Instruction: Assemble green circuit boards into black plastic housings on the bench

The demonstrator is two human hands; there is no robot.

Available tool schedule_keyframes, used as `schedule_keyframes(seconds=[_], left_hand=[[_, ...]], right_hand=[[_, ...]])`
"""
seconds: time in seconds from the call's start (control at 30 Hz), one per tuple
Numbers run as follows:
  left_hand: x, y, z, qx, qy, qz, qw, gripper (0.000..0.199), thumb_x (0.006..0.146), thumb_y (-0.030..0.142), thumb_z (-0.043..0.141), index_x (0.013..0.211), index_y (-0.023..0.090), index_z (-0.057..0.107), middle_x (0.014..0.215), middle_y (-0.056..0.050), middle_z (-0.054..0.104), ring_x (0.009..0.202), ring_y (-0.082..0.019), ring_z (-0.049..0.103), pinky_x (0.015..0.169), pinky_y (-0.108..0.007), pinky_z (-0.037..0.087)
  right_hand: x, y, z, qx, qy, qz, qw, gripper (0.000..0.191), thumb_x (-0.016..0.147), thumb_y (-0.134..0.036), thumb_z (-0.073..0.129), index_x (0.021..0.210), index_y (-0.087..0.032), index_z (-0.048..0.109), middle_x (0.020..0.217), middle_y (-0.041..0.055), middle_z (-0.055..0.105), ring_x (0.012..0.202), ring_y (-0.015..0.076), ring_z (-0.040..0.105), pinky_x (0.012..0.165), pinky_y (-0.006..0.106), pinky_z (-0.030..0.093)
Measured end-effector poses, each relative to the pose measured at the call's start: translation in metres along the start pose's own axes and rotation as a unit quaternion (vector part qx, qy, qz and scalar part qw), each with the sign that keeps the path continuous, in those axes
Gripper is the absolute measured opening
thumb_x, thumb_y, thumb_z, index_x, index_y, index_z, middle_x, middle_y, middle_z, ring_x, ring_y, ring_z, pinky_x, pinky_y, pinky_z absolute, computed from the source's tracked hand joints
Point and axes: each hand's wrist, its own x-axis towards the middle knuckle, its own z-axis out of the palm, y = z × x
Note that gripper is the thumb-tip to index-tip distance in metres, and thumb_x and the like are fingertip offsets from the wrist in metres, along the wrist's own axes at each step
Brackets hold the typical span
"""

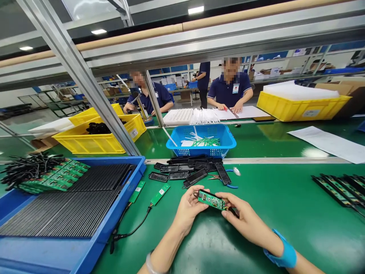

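Observation:
Between my two hands, above the green table, is a green circuit board set in a black plastic case, with a small display and wires at its right end. My left hand grips the left end, thumb in front and fingers behind. At the right end, my right hand pinches the case near the wires and a black cable. Beyond my hands lies a pile of empty black case halves. Pliers with blue handles lie partly under one of them. Left of my hands rest two loose circuit boards with black cables.
A blue tray at left holds black strips and stacked boards. A blue basket with ties stands behind the case pile. Yellow bins stand farther back. Cased boards lie at right. Two co-workers sit across the table.

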Motion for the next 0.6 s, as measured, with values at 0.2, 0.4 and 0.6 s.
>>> schedule_keyframes(seconds=[0.2,0.4,0.6], left_hand=[[-0.001,0.001,0.003,-0.059,0.010,-0.021,0.998,0.045,0.061,0.016,0.083,0.098,0.017,0.058,0.101,-0.008,0.071,0.095,-0.018,0.063,0.087,-0.027,0.046],[-0.002,-0.009,0.007,-0.096,0.043,0.010,0.994,0.051,0.065,0.021,0.083,0.107,0.021,0.053,0.084,0.002,0.066,0.079,-0.011,0.062,0.078,-0.021,0.046],[-0.003,-0.009,0.012,-0.032,0.059,0.059,0.996,0.052,0.076,0.035,0.075,0.118,0.021,0.048,0.109,-0.008,0.067,0.098,-0.017,0.061,0.091,-0.030,0.045]], right_hand=[[0.004,0.001,-0.001,0.114,0.093,0.069,0.987,0.028,0.079,-0.037,0.061,0.102,-0.021,0.056,0.083,0.0025,0.062,0.073,0.0165,0.060,0.062,0.028,0.050],[0.007,0.006,0.000,0.171,0.092,0.123,0.973,0.036,0.075,-0.044,0.067,0.100,-0.019,0.058,0.069,-0.0001,0.059,0.057,0.0133,0.053,0.043,0.022,0.039],[0.001,0.014,0.002,-0.026,0.112,0.017,0.993,0.027,0.082,-0.034,0.063,0.107,-0.023,0.068,0.078,0.0012,0.066,0.060,0.0145,0.054,0.056,0.027,0.045]])
